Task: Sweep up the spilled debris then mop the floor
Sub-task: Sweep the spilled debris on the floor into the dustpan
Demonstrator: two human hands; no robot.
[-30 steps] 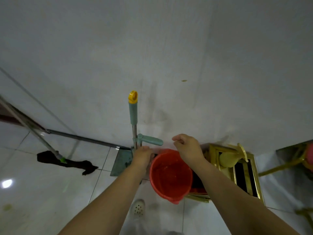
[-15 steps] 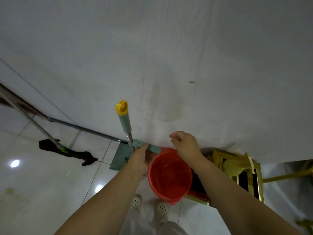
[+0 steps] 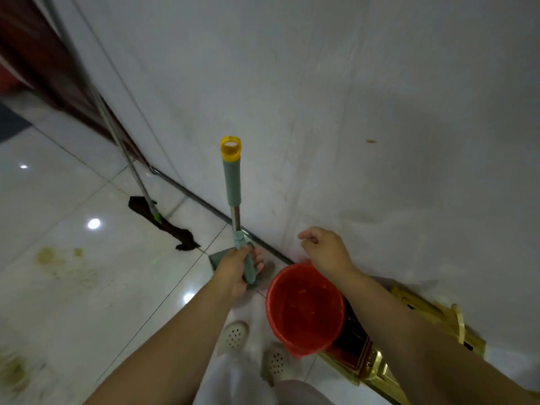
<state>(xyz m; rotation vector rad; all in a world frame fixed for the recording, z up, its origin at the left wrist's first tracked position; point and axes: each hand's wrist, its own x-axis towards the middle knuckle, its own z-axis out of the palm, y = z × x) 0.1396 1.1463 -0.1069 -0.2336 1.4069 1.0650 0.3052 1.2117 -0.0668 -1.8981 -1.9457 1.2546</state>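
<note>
Your left hand [image 3: 233, 266] grips the green lever of the upright green-handled, yellow-capped mop [image 3: 232, 182], just left of the red plastic bucket [image 3: 305, 308]. Your right hand [image 3: 327, 251], fingers curled and holding nothing, hovers above the bucket's far rim.

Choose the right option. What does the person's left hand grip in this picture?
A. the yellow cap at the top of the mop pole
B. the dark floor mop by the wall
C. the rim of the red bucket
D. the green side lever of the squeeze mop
D: the left hand is curled round the green side lever, beside the red bucket.
</note>
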